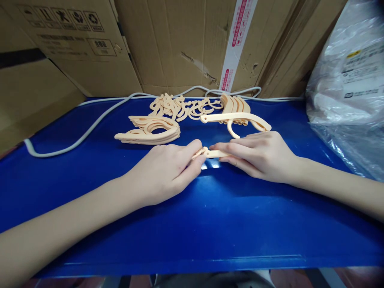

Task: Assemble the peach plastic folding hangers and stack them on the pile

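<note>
My left hand [168, 168] and my right hand [258, 154] meet over the middle of the blue table [210, 224]. Both are closed on a small peach plastic hanger piece [210, 153] held between their fingertips, just above the table top. Most of that piece is hidden inside my fingers. A stack of peach hanger parts [150, 131] lies just beyond my left hand. A long peach hanger with a hook [237, 119] lies beyond my right hand. Loose small hook pieces [183, 107] are piled at the back.
Cardboard boxes [168, 44] form a wall behind the table. A white cable [81, 134] runs along the back edge and curves down the left side. A clear plastic bag [348, 88] rests at the right. An upright row of peach parts [235, 105] stands near the back.
</note>
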`<state>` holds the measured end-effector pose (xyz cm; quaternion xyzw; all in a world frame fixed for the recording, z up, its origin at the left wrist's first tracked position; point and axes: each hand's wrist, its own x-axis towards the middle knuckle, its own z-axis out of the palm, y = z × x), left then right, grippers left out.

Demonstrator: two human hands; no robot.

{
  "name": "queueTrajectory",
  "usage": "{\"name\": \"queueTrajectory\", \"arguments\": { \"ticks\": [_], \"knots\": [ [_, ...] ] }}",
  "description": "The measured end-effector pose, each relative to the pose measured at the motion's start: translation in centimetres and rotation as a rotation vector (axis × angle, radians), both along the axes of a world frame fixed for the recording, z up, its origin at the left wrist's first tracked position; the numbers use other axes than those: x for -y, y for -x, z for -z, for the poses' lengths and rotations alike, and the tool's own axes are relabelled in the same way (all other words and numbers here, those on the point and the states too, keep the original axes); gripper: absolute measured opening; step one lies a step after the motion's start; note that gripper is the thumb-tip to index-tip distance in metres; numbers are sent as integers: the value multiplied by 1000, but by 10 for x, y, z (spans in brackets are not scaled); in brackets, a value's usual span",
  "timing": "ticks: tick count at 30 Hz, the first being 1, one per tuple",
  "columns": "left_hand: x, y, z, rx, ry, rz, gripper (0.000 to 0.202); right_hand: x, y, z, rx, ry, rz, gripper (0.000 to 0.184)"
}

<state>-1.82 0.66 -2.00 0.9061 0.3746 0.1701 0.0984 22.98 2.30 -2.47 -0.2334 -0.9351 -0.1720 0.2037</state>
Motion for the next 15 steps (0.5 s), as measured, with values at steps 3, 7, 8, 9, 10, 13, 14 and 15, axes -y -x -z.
{"name": "queueTrajectory", "arguments": {
  "ticks": [3, 7, 8, 9, 10, 13, 14, 15],
  "knots": [
    [-1, 0, -2, -111, -105, -4, 33, 2, 0, -1, 15, 21, 14, 30],
    [0, 1, -3, -256, -284, -17, 31, 4, 2, 0, 12, 47, 1, 31],
    [0, 2, -2, -267, -341, -9, 32, 5, 2, 0, 9, 51, -5, 31],
    [1, 3, -1, -274, -395, -4, 34, 5, 3, 0, 10, 55, -9, 31],
    [2, 4, -1, -279, -446, 1, 37, 6, 4, 0, 13, 58, -10, 31],
    [4, 5, 1, -301, -573, 12, 46, 8, 5, -1, 17, 69, -7, 31],
    [4, 5, 1, -309, -606, 22, 47, 8, 6, -1, 18, 76, -5, 31],
    [4, 5, 1, -315, -634, 35, 47, 8, 6, 0, 19, 86, -2, 31]
  ]
}}
